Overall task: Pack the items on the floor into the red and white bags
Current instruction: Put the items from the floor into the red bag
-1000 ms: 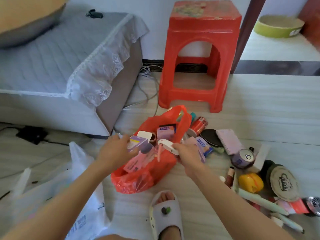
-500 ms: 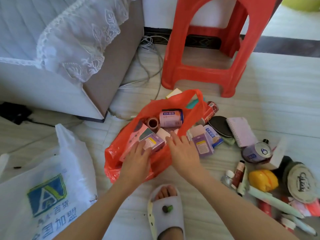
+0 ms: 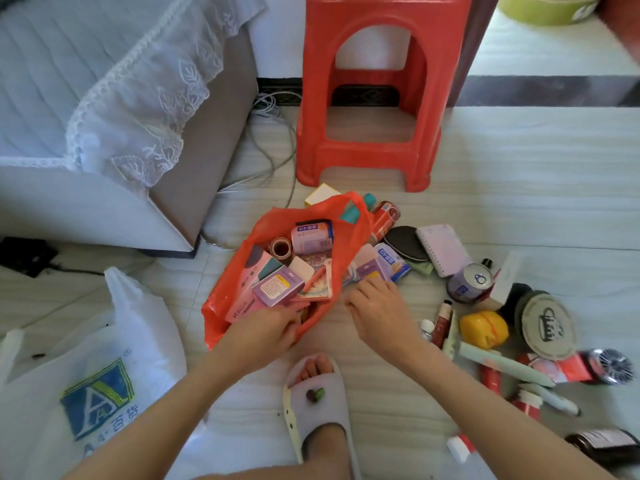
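1. Packing is judged to be mid-way: the red bag (image 3: 242, 271), lying open at the centre of the frame, is already filled with boxes and a pink can (image 3: 311, 236).
2. The left hand (image 3: 266, 327) is seen at the near rim of the red bag, fingers curled on the plastic edge; it appears to be clamped on the rim, though the fingertips are partly hidden.
3. The right hand (image 3: 375, 303) is placed just right of the bag mouth, fingers spread and touching a small purple box (image 3: 370, 270) on the floor; nothing is yet enclosed by it.
4. The white bag (image 3: 104, 358), printed with a blue logo, is lying at lower left of the frame, well apart from both hands; its contents cannot be told.
5. Unpacked items are listed at right of the frame: a blue-and-white box (image 3: 393, 261), a spiral notebook (image 3: 440, 247), a purple tin (image 3: 469, 282), a yellow object (image 3: 483, 327), a round lidded tin (image 3: 545, 325), tubes and pens.
6. Step in hand, as judged: the bag is held open while the purple box is taken up.
7. Next move, as judged: the fingers must be closed around the purple box, and it must be lifted over the rim into the remaining space, or the white bag must be brought nearer.
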Action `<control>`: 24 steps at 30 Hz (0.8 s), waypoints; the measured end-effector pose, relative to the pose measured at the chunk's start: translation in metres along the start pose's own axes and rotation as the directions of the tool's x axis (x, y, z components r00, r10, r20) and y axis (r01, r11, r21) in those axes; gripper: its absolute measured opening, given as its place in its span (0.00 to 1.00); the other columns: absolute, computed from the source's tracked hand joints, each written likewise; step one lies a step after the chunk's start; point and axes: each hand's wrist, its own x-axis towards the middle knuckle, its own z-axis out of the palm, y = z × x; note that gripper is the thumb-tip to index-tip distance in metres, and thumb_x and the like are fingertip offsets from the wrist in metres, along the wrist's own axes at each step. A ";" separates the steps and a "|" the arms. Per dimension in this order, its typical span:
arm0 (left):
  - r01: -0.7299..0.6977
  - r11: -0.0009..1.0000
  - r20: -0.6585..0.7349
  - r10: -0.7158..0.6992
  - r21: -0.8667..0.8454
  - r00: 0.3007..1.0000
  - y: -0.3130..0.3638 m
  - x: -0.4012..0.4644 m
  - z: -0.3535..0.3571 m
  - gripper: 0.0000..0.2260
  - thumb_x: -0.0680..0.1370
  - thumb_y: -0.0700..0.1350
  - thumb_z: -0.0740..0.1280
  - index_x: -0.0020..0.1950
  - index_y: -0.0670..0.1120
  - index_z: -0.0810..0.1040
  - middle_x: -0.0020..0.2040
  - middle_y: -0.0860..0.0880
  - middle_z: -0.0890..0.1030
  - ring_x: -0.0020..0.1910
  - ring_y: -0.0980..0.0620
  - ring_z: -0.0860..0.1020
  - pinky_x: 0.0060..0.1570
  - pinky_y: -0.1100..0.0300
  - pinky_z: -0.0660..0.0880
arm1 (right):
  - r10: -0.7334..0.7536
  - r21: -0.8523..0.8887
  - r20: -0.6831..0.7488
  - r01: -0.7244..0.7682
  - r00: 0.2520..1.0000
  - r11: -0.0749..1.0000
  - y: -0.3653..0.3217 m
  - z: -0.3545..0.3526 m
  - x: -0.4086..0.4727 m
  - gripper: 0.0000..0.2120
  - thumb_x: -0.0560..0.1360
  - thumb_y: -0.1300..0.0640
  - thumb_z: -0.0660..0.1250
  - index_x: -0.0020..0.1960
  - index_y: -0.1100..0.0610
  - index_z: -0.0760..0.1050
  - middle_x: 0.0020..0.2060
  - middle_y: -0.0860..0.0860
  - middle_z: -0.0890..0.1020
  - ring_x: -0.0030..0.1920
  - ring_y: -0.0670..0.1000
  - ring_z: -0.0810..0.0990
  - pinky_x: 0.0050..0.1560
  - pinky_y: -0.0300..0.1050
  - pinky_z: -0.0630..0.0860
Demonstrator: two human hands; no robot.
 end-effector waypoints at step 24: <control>-0.195 0.966 0.321 0.133 0.170 0.938 0.201 0.167 0.168 0.25 0.77 0.47 0.60 0.72 0.44 0.57 0.69 0.45 0.65 0.67 0.45 0.65 0.62 0.51 0.67 | 0.489 -0.260 0.229 -0.431 0.842 0.864 0.201 0.015 -0.221 0.19 0.59 0.61 0.76 0.48 0.57 0.79 0.39 0.52 0.81 0.38 0.55 0.79 0.40 0.49 0.76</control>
